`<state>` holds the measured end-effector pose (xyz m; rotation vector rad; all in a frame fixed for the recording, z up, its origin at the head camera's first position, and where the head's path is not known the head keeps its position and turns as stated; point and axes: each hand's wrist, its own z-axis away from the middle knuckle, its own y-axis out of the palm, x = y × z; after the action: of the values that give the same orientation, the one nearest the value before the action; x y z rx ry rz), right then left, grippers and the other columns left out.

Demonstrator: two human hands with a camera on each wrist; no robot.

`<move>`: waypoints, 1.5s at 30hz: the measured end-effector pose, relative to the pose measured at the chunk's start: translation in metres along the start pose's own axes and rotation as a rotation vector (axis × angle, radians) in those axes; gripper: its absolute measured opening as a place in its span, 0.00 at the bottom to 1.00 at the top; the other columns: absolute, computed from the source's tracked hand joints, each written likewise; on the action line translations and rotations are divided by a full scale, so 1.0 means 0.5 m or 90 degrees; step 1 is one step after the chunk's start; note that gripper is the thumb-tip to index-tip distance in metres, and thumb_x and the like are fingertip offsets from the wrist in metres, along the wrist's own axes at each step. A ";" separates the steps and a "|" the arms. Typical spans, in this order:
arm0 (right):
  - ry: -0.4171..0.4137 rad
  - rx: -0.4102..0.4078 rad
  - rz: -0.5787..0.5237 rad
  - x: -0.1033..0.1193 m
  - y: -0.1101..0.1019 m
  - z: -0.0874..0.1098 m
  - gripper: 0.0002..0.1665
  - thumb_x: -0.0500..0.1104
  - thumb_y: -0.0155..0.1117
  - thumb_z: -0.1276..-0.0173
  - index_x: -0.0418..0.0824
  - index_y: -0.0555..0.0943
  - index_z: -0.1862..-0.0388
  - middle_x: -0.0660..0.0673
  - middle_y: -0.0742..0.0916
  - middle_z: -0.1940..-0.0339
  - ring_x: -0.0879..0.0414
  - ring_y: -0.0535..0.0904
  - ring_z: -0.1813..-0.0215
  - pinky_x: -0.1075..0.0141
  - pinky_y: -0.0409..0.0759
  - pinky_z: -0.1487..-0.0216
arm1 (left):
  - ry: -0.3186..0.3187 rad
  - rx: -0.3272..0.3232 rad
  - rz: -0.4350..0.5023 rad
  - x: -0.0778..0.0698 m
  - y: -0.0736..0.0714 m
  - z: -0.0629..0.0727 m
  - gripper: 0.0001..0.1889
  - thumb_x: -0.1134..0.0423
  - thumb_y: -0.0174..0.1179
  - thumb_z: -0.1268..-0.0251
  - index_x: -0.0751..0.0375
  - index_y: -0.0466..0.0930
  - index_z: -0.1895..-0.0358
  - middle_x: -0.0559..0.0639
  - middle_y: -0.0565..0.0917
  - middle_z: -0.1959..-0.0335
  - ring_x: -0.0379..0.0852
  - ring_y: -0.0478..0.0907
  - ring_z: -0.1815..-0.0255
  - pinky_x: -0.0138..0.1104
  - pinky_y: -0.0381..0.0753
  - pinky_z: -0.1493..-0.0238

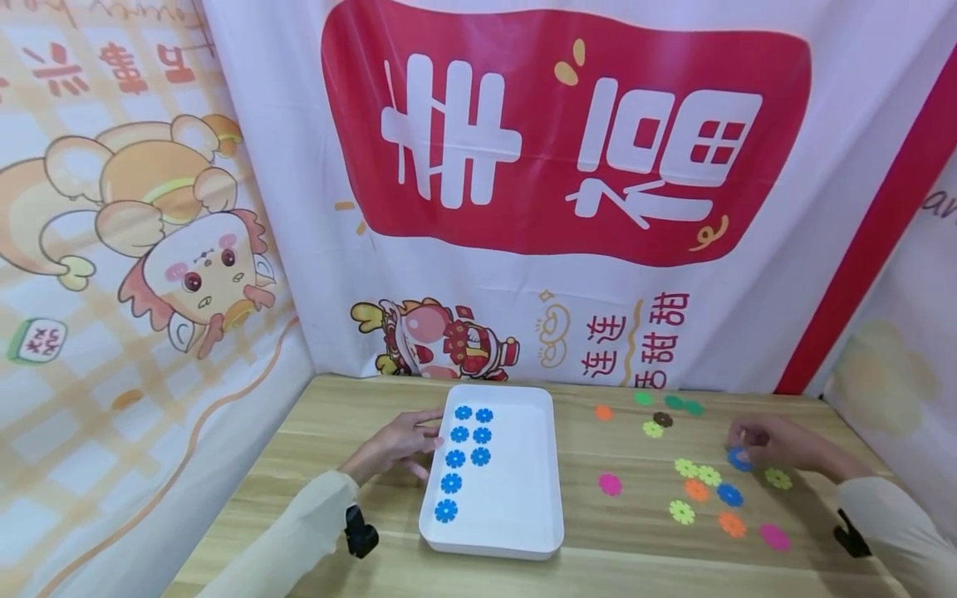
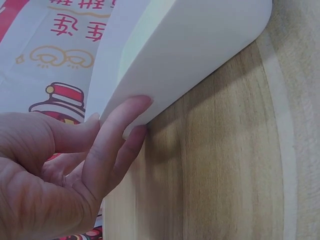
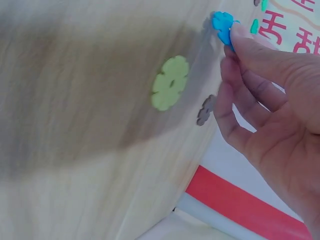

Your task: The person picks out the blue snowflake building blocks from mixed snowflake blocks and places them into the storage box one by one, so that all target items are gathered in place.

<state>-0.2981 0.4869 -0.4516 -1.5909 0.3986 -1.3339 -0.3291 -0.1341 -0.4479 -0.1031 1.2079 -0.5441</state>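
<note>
A white rectangular tray [image 1: 516, 498] lies on the table, with several blue flower-shaped discs [image 1: 455, 458] in two columns along its left side. My left hand [image 1: 404, 444] grips the tray's left wall; in the left wrist view its thumb is at the rim and its fingers [image 2: 120, 120] lie against the outer side. On the far right, my right hand [image 1: 770, 440] pinches a blue flower disc [image 3: 223, 27] between thumb and fingertips, close over the table. A yellow-green disc [image 3: 170, 82] lies near that hand, and another blue disc [image 1: 730, 495] rests in front of it.
Scattered right of the tray are loose discs: orange [image 1: 697, 490], pink [image 1: 610, 484], green [image 1: 643, 399], brown [image 1: 662, 419] and several yellow-green ones [image 1: 681, 512]. A printed curtain [image 1: 561, 274] hangs behind the wooden table [image 1: 635, 548], with another printed sheet [image 1: 149, 399] along the left.
</note>
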 end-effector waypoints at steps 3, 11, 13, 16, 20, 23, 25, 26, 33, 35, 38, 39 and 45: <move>0.016 0.011 -0.007 0.009 -0.007 -0.008 0.04 0.36 0.68 0.26 0.37 0.82 0.56 0.49 0.85 0.65 0.64 0.76 0.65 0.73 0.79 0.65 | 0.001 -0.005 -0.005 0.000 0.000 0.001 0.32 0.69 0.61 0.23 0.57 0.64 0.19 0.68 0.76 0.29 0.52 0.89 0.52 0.42 0.94 0.67; 0.074 -0.007 -0.033 0.062 -0.016 -0.031 0.10 0.36 0.65 0.24 0.31 0.85 0.50 0.43 0.90 0.59 0.60 0.82 0.60 0.66 0.88 0.60 | 0.006 0.003 0.003 0.003 -0.001 0.003 0.33 0.69 0.61 0.24 0.58 0.63 0.19 0.69 0.76 0.29 0.55 0.89 0.49 0.42 0.94 0.68; 0.089 -0.013 -0.046 0.080 -0.013 -0.037 0.15 0.39 0.65 0.23 0.31 0.85 0.45 0.41 0.91 0.53 0.57 0.85 0.55 0.62 0.91 0.55 | 0.009 0.003 0.000 0.003 -0.001 0.002 0.33 0.70 0.61 0.24 0.59 0.63 0.19 0.69 0.76 0.29 0.56 0.89 0.49 0.42 0.94 0.68; 0.079 -0.014 -0.090 0.102 -0.005 -0.049 0.19 0.43 0.64 0.21 0.31 0.84 0.40 0.40 0.91 0.49 0.52 0.86 0.53 0.56 0.91 0.52 | 0.010 0.001 -0.002 0.002 -0.001 0.003 0.33 0.69 0.61 0.24 0.60 0.63 0.19 0.69 0.76 0.29 0.56 0.89 0.50 0.42 0.94 0.68; 0.035 -0.004 -0.150 0.116 0.009 -0.071 0.21 0.44 0.60 0.18 0.29 0.82 0.38 0.39 0.91 0.50 0.47 0.87 0.54 0.51 0.92 0.51 | 0.008 -0.003 -0.004 0.004 -0.001 0.005 0.33 0.69 0.61 0.24 0.59 0.64 0.19 0.69 0.77 0.30 0.55 0.89 0.51 0.41 0.94 0.69; 0.026 -0.003 -0.190 0.130 0.018 -0.089 0.22 0.44 0.58 0.17 0.27 0.80 0.37 0.38 0.91 0.50 0.45 0.88 0.52 0.49 0.91 0.49 | 0.008 -0.003 -0.003 0.007 -0.001 0.005 0.33 0.69 0.61 0.24 0.59 0.64 0.19 0.68 0.78 0.31 0.54 0.89 0.52 0.42 0.94 0.69; 0.029 -0.006 -0.210 0.143 0.023 -0.101 0.23 0.45 0.57 0.17 0.27 0.80 0.38 0.37 0.90 0.49 0.44 0.88 0.51 0.49 0.91 0.48 | 0.007 -0.004 -0.001 0.008 -0.001 0.004 0.33 0.69 0.62 0.24 0.59 0.64 0.19 0.68 0.78 0.31 0.54 0.89 0.52 0.42 0.94 0.69; 0.032 -0.007 -0.224 0.150 0.025 -0.107 0.23 0.44 0.57 0.17 0.26 0.80 0.38 0.36 0.90 0.49 0.43 0.88 0.51 0.48 0.91 0.47 | 0.006 -0.005 0.000 0.007 -0.001 0.004 0.33 0.69 0.62 0.24 0.58 0.64 0.19 0.68 0.78 0.31 0.54 0.89 0.52 0.42 0.94 0.68; 0.041 -0.011 -0.372 0.217 0.053 -0.154 0.23 0.39 0.56 0.17 0.18 0.75 0.37 0.30 0.89 0.50 0.47 0.90 0.51 0.51 0.91 0.43 | -0.002 -0.008 -0.002 0.006 -0.002 0.001 0.32 0.68 0.61 0.24 0.57 0.65 0.20 0.68 0.78 0.30 0.52 0.89 0.52 0.41 0.94 0.67; 0.035 -0.004 -0.392 0.235 0.066 -0.170 0.23 0.37 0.57 0.18 0.17 0.75 0.38 0.31 0.90 0.51 0.48 0.91 0.52 0.51 0.91 0.44 | -0.004 -0.008 0.002 0.006 -0.002 0.001 0.32 0.69 0.61 0.24 0.57 0.65 0.19 0.68 0.78 0.30 0.52 0.89 0.52 0.41 0.94 0.67; 0.046 0.002 -0.421 0.260 0.085 -0.192 0.21 0.35 0.61 0.21 0.18 0.77 0.39 0.32 0.91 0.52 0.48 0.92 0.53 0.48 0.90 0.43 | -0.005 -0.005 0.004 0.007 -0.003 0.001 0.33 0.68 0.61 0.24 0.56 0.65 0.19 0.68 0.78 0.30 0.52 0.89 0.52 0.42 0.94 0.67; 0.051 0.004 -0.427 0.267 0.092 -0.199 0.20 0.35 0.62 0.22 0.19 0.78 0.40 0.34 0.92 0.53 0.48 0.92 0.53 0.47 0.90 0.43 | -0.004 -0.003 0.006 0.006 -0.003 0.001 0.33 0.68 0.61 0.24 0.56 0.64 0.19 0.68 0.78 0.30 0.52 0.89 0.52 0.41 0.94 0.67; 0.048 0.019 -0.435 0.317 0.127 -0.238 0.19 0.37 0.65 0.23 0.22 0.81 0.43 0.34 0.92 0.54 0.42 0.91 0.51 0.44 0.89 0.42 | 0.002 -0.003 0.008 0.007 -0.002 0.002 0.32 0.68 0.61 0.24 0.57 0.64 0.19 0.67 0.79 0.31 0.53 0.89 0.52 0.41 0.94 0.67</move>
<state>-0.3280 0.2826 -0.4255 -1.7260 -0.1470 -1.8984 -0.3278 -0.1370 -0.4504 -0.0997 1.2125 -0.5308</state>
